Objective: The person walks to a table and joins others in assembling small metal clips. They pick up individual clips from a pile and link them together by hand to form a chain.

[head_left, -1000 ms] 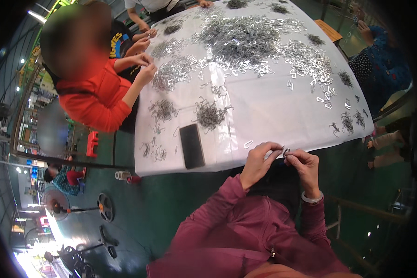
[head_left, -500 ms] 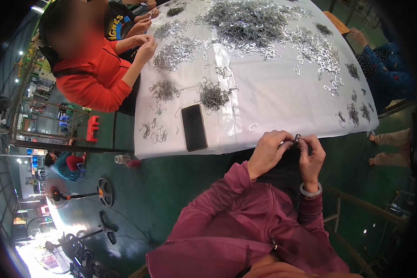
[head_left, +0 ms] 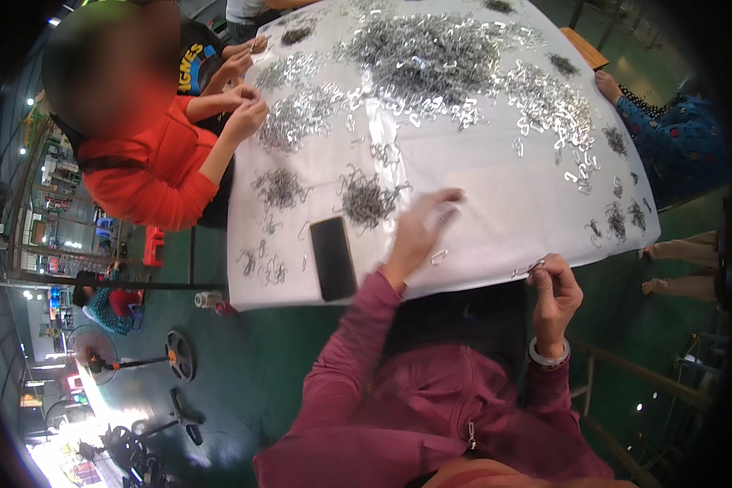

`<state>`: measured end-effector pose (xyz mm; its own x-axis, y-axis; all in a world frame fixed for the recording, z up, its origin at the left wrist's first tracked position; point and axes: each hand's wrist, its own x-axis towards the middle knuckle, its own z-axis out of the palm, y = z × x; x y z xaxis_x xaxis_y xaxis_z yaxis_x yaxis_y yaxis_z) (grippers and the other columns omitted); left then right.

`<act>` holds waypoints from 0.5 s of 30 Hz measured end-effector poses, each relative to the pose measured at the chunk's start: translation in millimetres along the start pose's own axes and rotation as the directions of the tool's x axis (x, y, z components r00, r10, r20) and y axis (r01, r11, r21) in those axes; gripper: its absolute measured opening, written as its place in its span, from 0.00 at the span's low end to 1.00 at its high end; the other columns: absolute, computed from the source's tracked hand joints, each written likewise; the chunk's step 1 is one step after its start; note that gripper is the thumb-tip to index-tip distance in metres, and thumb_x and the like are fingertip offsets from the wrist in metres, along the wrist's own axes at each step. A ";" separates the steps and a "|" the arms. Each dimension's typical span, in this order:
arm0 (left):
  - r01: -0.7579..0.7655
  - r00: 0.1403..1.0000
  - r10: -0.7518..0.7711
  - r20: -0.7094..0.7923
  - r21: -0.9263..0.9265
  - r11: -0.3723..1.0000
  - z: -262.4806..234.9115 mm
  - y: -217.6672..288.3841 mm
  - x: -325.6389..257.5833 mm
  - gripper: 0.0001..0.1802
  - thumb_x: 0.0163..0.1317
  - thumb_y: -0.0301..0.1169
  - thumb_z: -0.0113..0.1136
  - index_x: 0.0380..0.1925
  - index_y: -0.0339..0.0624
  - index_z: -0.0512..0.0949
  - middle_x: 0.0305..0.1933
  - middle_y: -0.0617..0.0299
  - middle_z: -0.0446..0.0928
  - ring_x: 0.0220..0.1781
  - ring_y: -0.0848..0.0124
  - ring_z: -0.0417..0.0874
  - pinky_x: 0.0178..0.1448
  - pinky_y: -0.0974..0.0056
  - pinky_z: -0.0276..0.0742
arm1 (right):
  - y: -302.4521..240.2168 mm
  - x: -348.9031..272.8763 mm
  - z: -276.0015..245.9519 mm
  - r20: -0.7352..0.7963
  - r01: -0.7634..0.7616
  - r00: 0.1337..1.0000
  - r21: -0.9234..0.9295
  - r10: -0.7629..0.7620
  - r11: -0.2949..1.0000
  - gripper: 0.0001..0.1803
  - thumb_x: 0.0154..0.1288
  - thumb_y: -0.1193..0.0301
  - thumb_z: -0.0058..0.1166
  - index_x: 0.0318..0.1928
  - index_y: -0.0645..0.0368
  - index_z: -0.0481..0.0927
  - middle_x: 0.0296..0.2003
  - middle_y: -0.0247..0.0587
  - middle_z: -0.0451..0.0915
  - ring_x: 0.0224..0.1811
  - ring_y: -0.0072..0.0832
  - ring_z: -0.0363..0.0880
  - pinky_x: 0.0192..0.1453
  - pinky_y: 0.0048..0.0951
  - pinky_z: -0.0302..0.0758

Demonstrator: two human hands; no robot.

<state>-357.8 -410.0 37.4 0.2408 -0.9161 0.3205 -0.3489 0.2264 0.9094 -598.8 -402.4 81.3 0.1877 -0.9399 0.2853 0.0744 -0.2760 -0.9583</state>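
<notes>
My left hand (head_left: 421, 236) reaches out over the white-covered table, smeared by motion. Its fingers look stretched out and apart, and I see nothing in them. Below its fingertips a single metal hook (head_left: 438, 258) lies on the cloth. At the near table edge my right hand (head_left: 555, 294) pinches a small metal hook (head_left: 532, 267) between thumb and fingers; its exact shape is partly hidden. A dense pile of dark wire hooks (head_left: 366, 200) sits left of my left hand. A large heap of metal hooks (head_left: 423, 61) covers the far middle of the table.
A dark phone (head_left: 333, 259) lies near the table's front left. Small clusters of hooks (head_left: 616, 221) lie at the right edge, and shiny clips (head_left: 553, 106) spread farther back. A co-worker in red (head_left: 150, 167) works at the left; another person's blue sleeve (head_left: 679, 146) shows at the right.
My hands were together at the near edge around a small piece. The left hand has moved away, forward and left over the table; the right stays near the edge with a hook.
</notes>
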 end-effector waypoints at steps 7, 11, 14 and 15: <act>-0.210 0.970 0.053 0.238 0.704 0.678 -75.9 -141.1 146.3 0.15 0.57 0.21 0.56 0.44 0.45 0.83 0.45 0.55 0.82 0.50 0.56 0.80 0.54 0.58 0.77 | -10.6 17.7 -0.1 0.017 0.008 1.000 -0.071 -0.007 0.997 0.03 0.62 0.84 0.55 0.32 0.66 0.79 0.26 0.38 0.78 0.27 0.21 0.74 0.34 0.21 0.71; -0.330 0.895 -0.065 0.441 0.755 0.567 -88.7 -169.0 156.1 0.08 0.60 0.26 0.52 0.36 0.42 0.80 0.40 0.56 0.78 0.49 0.58 0.79 0.53 0.57 0.77 | -8.7 20.0 -0.9 -0.013 0.008 1.000 -0.035 -0.008 0.999 0.01 0.63 0.82 0.57 0.34 0.66 0.79 0.28 0.39 0.79 0.29 0.21 0.75 0.36 0.21 0.71; -0.479 0.858 0.054 0.510 0.758 0.443 -93.3 -169.9 152.8 0.07 0.60 0.26 0.50 0.35 0.40 0.77 0.38 0.54 0.76 0.47 0.57 0.79 0.52 0.56 0.77 | -8.7 17.6 0.2 -0.030 -0.013 0.999 -0.006 0.013 1.000 0.01 0.64 0.81 0.56 0.34 0.66 0.80 0.28 0.38 0.80 0.29 0.20 0.75 0.37 0.22 0.71; -0.476 0.861 0.044 0.507 0.770 0.425 -93.5 -167.1 151.0 0.06 0.61 0.27 0.52 0.35 0.40 0.77 0.38 0.55 0.76 0.47 0.57 0.78 0.52 0.56 0.77 | -9.8 15.7 0.6 -0.030 -0.016 0.999 0.001 0.016 1.000 0.01 0.64 0.81 0.56 0.34 0.66 0.80 0.28 0.38 0.80 0.29 0.20 0.75 0.37 0.22 0.71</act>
<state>-178.4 -555.2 -41.4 -0.2675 -0.9463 0.1816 -0.9603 0.2773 0.0301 -596.0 -414.3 95.1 0.1598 -0.9497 0.2694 0.0722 -0.2609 -0.9627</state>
